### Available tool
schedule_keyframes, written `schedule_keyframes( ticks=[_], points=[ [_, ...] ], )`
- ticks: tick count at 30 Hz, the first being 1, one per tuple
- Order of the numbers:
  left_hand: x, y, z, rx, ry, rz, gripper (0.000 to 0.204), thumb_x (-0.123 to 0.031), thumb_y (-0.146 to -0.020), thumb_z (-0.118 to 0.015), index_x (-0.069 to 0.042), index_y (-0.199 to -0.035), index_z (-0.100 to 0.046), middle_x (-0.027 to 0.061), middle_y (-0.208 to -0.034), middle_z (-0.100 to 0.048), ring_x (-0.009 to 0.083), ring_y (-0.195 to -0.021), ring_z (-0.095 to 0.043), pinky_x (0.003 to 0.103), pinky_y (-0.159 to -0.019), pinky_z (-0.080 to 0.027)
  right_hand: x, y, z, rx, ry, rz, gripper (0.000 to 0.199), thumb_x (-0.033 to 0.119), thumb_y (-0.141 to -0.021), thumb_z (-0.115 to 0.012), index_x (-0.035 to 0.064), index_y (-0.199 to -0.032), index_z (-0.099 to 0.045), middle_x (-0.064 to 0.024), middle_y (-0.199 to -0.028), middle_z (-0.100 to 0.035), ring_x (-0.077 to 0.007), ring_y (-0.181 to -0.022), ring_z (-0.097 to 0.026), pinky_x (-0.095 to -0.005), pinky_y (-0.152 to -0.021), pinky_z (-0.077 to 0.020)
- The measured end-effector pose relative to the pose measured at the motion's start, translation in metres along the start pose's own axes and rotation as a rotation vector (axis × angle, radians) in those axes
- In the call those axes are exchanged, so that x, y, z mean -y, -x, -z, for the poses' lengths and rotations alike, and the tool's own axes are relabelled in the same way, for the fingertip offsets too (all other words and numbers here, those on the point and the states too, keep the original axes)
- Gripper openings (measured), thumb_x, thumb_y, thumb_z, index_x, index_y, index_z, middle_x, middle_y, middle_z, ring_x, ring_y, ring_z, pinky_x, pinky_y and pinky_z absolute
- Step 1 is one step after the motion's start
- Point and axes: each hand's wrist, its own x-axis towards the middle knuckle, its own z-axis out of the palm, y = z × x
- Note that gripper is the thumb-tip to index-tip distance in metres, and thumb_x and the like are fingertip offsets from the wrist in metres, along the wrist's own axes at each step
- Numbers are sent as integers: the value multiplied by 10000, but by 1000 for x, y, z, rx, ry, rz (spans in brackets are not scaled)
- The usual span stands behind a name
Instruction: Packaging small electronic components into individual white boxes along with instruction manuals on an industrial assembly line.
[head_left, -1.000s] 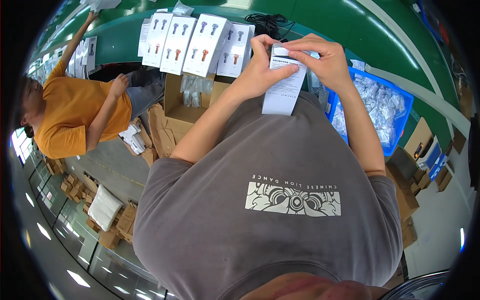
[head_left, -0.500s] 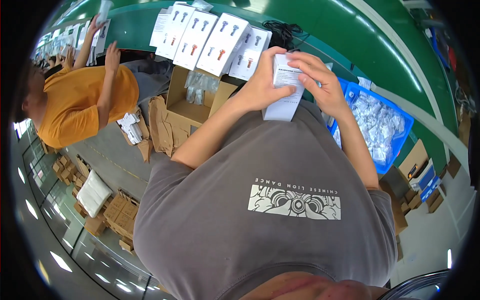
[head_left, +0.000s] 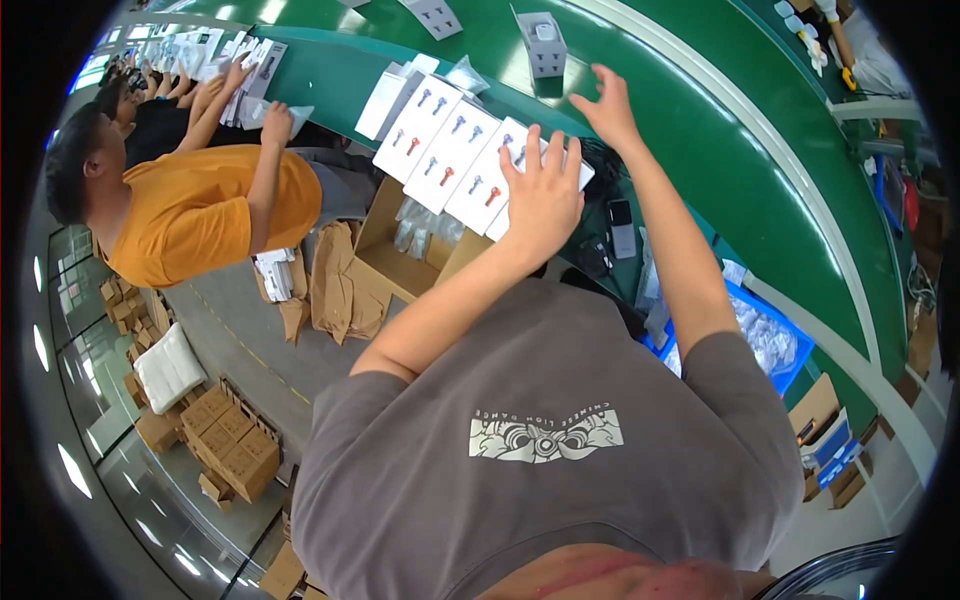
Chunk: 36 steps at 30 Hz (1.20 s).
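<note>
My left hand (head_left: 545, 195) lies with stretched fingers on the nearest white box (head_left: 482, 192) of a leaning row printed with pictures of small handheld devices. Similar white boxes (head_left: 420, 130) overlap to its left. Over the green work surface (head_left: 690, 120), my right hand (head_left: 612, 112) is raised, its thumb and fingers apart and nothing between them. A small printed box (head_left: 545, 58) stands upright beyond it, top flap raised, apart from the fingers. Another printed box (head_left: 432, 16) lies farther off to the left.
Below the row stands an open carton (head_left: 385, 250) holding clear plastic packs. A blue bin (head_left: 800, 352) of bagged parts is by my right arm. A phone-like device (head_left: 621, 228) and black cables lie on the bench. A person in an orange shirt (head_left: 215, 210) works at left.
Both hands have let go of the white box they held. My left hand has moved onto the row, my right hand farther out over the green surface. The whole view has shifted.
</note>
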Motion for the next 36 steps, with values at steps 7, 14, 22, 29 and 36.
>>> schedule_keyframes(
  ticks=[7,14,22,29,36],
  points=[
    [-2,-7,-10,26,-22,-60,745,-269,-773,-790,-64,-1421,-485,235,-1474,-433,419,-1439,-314,706,-1092,-225,-70,-86,-47,16,71,213,297,187,-812,-761,96,-1085,-688,-130,-1274,-603,-391,-1227,-520,-474,-1004,-463],
    [-20,-52,26,-231,240,-197,780,-217,-817,-791,31,-1436,-386,243,-1462,-417,409,-1309,-450,479,-1108,-347,42,5,100,-258,243,454,179,245,-789,-782,79,-792,-714,-42,-892,-602,-286,-916,-585,-425,-801,-482],
    [-153,-20,-33,97,1347,-248,942,-191,-799,-806,36,-1478,-194,195,-1342,-476,317,-1285,-487,449,-1086,-384,129,185,269,-607,-106,240,24,63,-905,-693,52,-885,-699,-20,-795,-620,-132,-644,-591,-280,-561,-480],
    [-144,5,-17,562,1390,-98,1016,-114,-722,-842,-36,-1483,-173,167,-1335,-492,292,-1250,-520,409,-1064,-421,-180,399,280,-598,669,-742,297,288,-808,-789,51,-973,-723,-171,-986,-696,-347,-930,-645,-461,-834,-517],
    [-132,25,-18,588,1312,-113,1014,-100,-695,-848,-79,-1483,-210,165,-1332,-504,280,-1241,-526,418,-1053,-429,-198,425,311,-461,656,-560,288,222,-775,-831,68,-978,-696,-130,-993,-692,-336,-970,-646,-416,-818,-519]
  ],
)
